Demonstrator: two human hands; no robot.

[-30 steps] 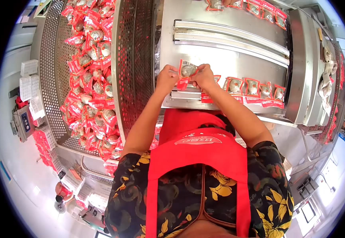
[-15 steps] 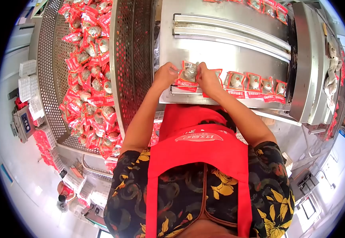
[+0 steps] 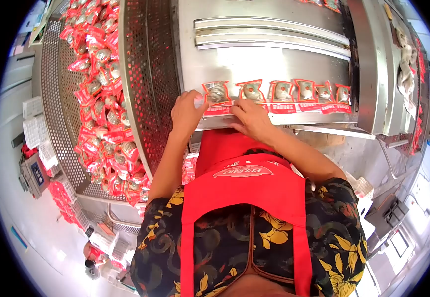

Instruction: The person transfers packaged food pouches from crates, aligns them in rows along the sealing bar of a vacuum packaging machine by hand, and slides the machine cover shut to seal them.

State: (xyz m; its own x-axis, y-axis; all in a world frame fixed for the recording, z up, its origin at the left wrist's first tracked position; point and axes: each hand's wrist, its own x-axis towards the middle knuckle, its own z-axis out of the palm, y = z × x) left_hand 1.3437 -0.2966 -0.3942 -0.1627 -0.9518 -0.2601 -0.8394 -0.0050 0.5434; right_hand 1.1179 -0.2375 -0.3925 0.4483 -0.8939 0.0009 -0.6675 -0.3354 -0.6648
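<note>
A clear pouch with a red border and a round greyish item inside [image 3: 218, 93] lies flat at the left end of a row along the front edge of the metal machine bed [image 3: 269, 64]. My left hand [image 3: 187, 113] has its fingers closed at the pouch's lower left corner. At the lower right corner is my right hand [image 3: 252, 119], fingers curled against the edge; its grip is partly hidden. Just right of it lies another such pouch [image 3: 251, 91], and several more continue rightward, their red printed ends toward me.
A perforated metal trough [image 3: 148, 64] stands on my left, heaped with red pouches [image 3: 101, 99]. Two pale bars [image 3: 272, 37] cross the machine bed. A steel housing [image 3: 373, 69] rises at the right. Another person [image 3: 93, 255] is far off at lower left.
The pouch between my hands has gone from raised and tilted to lying flat in the row. Both hands have lowered toward the front edge. The view has shifted, moving the machine leftward.
</note>
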